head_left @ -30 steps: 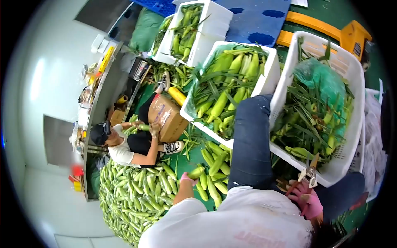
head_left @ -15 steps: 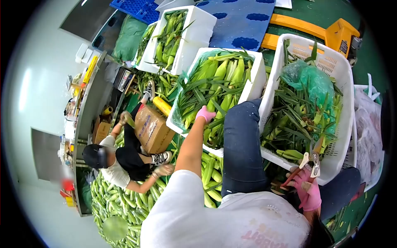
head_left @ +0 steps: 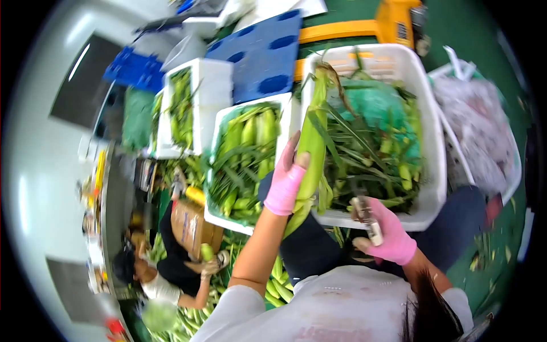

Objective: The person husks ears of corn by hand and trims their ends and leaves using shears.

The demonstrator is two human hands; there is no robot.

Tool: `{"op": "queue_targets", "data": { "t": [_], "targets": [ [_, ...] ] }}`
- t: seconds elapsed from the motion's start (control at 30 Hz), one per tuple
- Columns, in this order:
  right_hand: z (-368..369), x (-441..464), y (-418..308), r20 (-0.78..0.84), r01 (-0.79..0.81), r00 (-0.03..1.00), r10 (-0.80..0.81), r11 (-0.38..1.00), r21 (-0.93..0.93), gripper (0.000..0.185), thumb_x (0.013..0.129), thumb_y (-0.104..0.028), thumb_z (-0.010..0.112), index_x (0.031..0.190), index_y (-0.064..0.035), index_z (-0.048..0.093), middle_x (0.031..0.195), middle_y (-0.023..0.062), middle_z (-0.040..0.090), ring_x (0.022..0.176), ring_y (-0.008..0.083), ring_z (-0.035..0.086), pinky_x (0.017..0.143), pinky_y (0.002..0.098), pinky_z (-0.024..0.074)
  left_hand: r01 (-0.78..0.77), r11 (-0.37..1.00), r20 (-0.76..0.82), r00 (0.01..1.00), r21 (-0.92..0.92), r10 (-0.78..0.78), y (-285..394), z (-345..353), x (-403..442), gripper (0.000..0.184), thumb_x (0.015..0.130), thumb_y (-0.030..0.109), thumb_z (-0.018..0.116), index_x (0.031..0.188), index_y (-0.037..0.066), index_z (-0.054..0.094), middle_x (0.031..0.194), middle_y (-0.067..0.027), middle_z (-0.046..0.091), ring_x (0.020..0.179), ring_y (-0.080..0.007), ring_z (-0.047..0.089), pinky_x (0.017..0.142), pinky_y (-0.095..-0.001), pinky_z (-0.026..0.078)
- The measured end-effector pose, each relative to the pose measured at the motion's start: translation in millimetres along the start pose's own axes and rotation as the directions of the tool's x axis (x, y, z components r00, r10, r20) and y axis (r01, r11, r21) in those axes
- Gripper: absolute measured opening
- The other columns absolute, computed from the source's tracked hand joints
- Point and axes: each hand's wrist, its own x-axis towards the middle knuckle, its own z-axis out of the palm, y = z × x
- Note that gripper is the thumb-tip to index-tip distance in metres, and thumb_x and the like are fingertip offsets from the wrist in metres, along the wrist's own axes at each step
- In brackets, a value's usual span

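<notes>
My left hand (head_left: 288, 181), in a pink glove, is wrapped round a long ear of corn (head_left: 313, 139) with its husk and dark silk on. The ear points up, over the left edge of the white basket (head_left: 435, 165). At the basket's near edge my right hand (head_left: 388, 232), also gloved in pink, grips pruning shears (head_left: 368, 219). Green leaves (head_left: 362, 171) and a green plastic bag (head_left: 376, 105) fill the basket. To its left stands a foam box (head_left: 289, 114) of unhusked corn (head_left: 248, 137).
A co-worker (head_left: 162, 282) sits at the lower left beside a cardboard box (head_left: 191, 225), holding corn. Peeled ears (head_left: 277, 288) lie on the floor. A blue pallet (head_left: 256, 57) and a yellow pallet jack (head_left: 342, 31) are behind. Plastic bags (head_left: 476, 134) fill a container at right.
My left hand has moved from the foam box to the basket's left edge and has taken hold of a corn ear. My right hand with the shears has shifted left as the view turned right.
</notes>
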Motion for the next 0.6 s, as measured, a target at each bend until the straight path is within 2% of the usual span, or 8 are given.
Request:
{"op": "queue_targets", "data": {
  "t": [0.07,0.1,0.2,0.27,0.33,0.4,0.47,0.6],
  "targets": [
    [-7,-7,-13,-0.121,-0.003,0.993,-0.008,0.995,-0.095,0.079,0.073,-0.012,0.08,0.144,-0.001,0.046,0.12,0.0145,0.062,0.11,0.0237,0.063,0.099,0.0357,0.0506,-0.12,0.957,0.082,0.991,0.264,0.101,-19,44,8,0.094,0.088,0.044,0.076,0.156,-0.001,0.031,0.141,-0.012,0.054,0.121,-0.021,0.057,0.102,-0.0339,0.047],
    [-14,-11,-19,-0.191,-0.088,0.979,0.075,0.994,-0.06,0.079,0.074,-0.013,0.08,0.144,-0.0003,0.046,0.119,0.0149,0.063,0.11,0.0251,0.064,0.099,0.0358,0.0508,-0.241,0.95,0.116,0.968,0.2,0.221,-26,68,11,0.092,0.083,0.035,0.082,0.155,0.0,0.035,0.138,-0.014,0.054,0.118,-0.0248,0.058,0.101,-0.0359,0.048],
    [-40,-18,-18,-0.349,-0.258,0.91,0.224,0.965,-0.055,0.074,0.075,-0.016,0.078,0.14,0.0014,0.047,0.116,0.0173,0.065,0.107,0.0267,0.066,0.098,0.0361,0.0507,-0.337,0.574,0.217,0.938,0.746,0.269,-24,106,5,0.091,0.076,0.019,0.085,0.154,0.008,0.04,0.121,-0.0154,0.057,0.106,-0.0289,0.061,0.093,-0.0369,0.052],
    [-53,-24,-3,-0.44,-0.276,0.879,0.181,0.947,-0.162,0.071,0.076,-0.019,0.079,0.137,0.0017,0.049,0.112,0.0176,0.064,0.101,0.0276,0.066,0.093,0.0371,0.0515,-0.365,0.473,0.248,0.924,0.802,0.292,-18,128,-2,0.087,0.073,0.02,0.086,0.15,0.012,0.047,0.109,-0.017,0.056,0.097,-0.0338,0.061,0.086,-0.0403,0.054],
    [-64,-25,-8,-0.425,-0.315,0.86,0.282,0.949,-0.007,0.074,0.077,-0.022,0.08,0.138,0.0023,0.046,0.104,0.0158,0.063,0.094,0.0253,0.062,0.087,0.0361,0.0511,-0.367,0.383,0.29,0.925,0.848,0.244,-15,135,-5,0.088,0.072,0.02,0.086,0.15,0.01,0.046,0.11,-0.0179,0.054,0.096,-0.0349,0.061,0.084,-0.0415,0.053],
    [-74,-25,4,-0.413,-0.229,0.875,0.253,0.967,0.108,0.075,0.08,-0.023,0.078,0.141,0.0028,0.042,0.1,0.0144,0.061,0.091,0.0223,0.06,0.085,0.0336,0.0506,-0.378,0.304,0.304,0.916,0.875,0.262,-13,137,-10,0.083,0.071,0.019,0.086,0.145,0.01,0.052,0.106,-0.0171,0.055,0.092,-0.0339,0.06,0.081,-0.0417,0.054],
    [-91,-23,5,-0.33,-0.297,0.897,0.293,0.954,0.038,0.075,0.083,-0.025,0.077,0.141,0.0046,0.04,0.097,0.0104,0.06,0.085,0.0202,0.058,0.08,0.0338,0.0512,-0.428,0.192,0.362,0.882,0.883,0.302,-14,132,-16,0.08,0.07,0.019,0.087,0.143,0.01,0.054,0.104,-0.0167,0.056,0.092,-0.0332,0.06,0.081,-0.0411,0.053],
    [-114,-18,12,-0.212,-0.215,0.953,0.217,0.976,0.034,0.073,0.079,-0.02,0.077,0.138,0.0046,0.044,0.095,0.01,0.062,0.083,0.0161,0.059,0.074,0.0319,0.0517,-0.529,0.086,0.485,0.823,0.844,0.296,-6,118,-15,0.078,0.068,0.018,0.086,0.14,0.01,0.057,0.1,-0.016,0.058,0.088,-0.0347,0.06,0.08,-0.0414,0.053]
  ]
}}
